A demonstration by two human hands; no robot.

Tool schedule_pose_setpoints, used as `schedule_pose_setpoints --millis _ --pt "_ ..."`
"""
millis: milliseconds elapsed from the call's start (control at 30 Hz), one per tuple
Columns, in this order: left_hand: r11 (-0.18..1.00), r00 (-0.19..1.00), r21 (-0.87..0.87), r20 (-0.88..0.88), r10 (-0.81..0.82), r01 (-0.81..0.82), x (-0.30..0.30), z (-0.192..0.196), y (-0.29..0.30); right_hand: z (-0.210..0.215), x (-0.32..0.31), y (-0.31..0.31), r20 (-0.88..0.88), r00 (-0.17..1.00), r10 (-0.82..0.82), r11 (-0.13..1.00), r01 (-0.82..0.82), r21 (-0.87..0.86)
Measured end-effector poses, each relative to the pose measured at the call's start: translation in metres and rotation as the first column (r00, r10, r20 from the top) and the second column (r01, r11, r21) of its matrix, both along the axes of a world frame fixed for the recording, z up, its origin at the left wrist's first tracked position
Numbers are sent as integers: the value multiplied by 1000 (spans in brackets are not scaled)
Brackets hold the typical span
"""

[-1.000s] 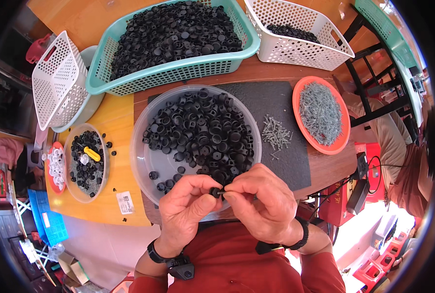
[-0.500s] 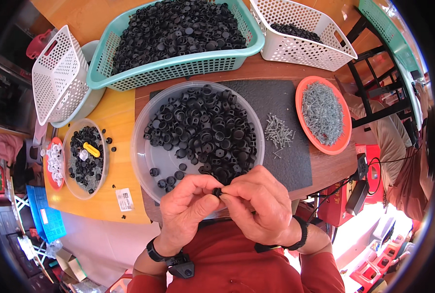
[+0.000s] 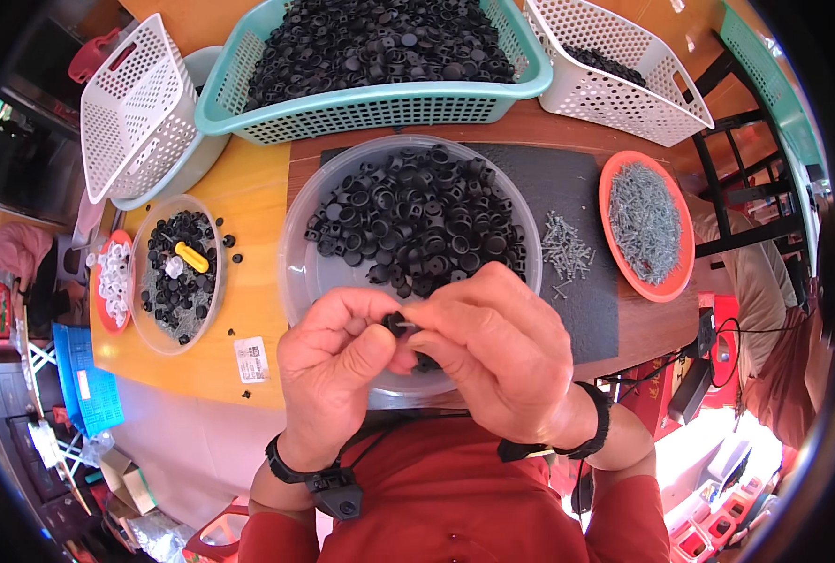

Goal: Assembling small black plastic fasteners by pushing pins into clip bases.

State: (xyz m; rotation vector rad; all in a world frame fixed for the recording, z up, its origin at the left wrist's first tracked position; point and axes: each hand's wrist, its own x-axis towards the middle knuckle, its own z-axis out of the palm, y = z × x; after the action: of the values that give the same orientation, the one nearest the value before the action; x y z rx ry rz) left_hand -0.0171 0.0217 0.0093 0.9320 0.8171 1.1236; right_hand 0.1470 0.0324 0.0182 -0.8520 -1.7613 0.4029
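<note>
Over the near rim of a clear round tub (image 3: 296,272), my two hands meet. My left hand (image 3: 333,375) is closed, pinching a small black plastic cap (image 3: 396,323) between thumb and fingertips. Against this cap, my right hand (image 3: 507,361) is closed with thumb and forefinger on a thin silver screw (image 3: 409,325), mostly covered by the fingers. Another black piece (image 3: 424,361) shows just under the right fingertips; whether it is held, I cannot tell. A heap of black caps (image 3: 427,220) fills much of the tub.
Right of the tub, loose screws (image 3: 566,249) lie on a dark mat (image 3: 586,324) near an orange plate (image 3: 687,253) of screws. Behind stands a green basket (image 3: 380,108) of black parts, between white baskets (image 3: 131,113). Leftward is a bowl (image 3: 216,305) with a yellow-handled tool (image 3: 191,257).
The silver screw now shows between my right fingertips at the black cap. My hands have shifted left relative to the tub, and the whole view has moved slightly.
</note>
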Motion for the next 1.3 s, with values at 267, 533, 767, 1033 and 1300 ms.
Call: schedule_pose_setpoints --millis 267,533,767,1033,1300 --pt "956 953 45 -78 293 -291 -31 -11 -4 -12 9 7 408 899 158 979 -89 -184" --pt "961 962 38 14 273 -273 -38 -19 -13 -16 -4 11 555 717 421 906 -350 -236" --pt "973 973 37 -12 230 -229 -29 -14 -13 -22 -10 10 455 818 352 936 -297 -190" --pt "952 959 121 2 282 -280 -4 -11 -12 -8 1 -2 195 954 229 954 -180 -242" --pt "970 973 107 93 211 -220 5 -14 -15 -5 2 -14 48 994 95 962 -79 -261"
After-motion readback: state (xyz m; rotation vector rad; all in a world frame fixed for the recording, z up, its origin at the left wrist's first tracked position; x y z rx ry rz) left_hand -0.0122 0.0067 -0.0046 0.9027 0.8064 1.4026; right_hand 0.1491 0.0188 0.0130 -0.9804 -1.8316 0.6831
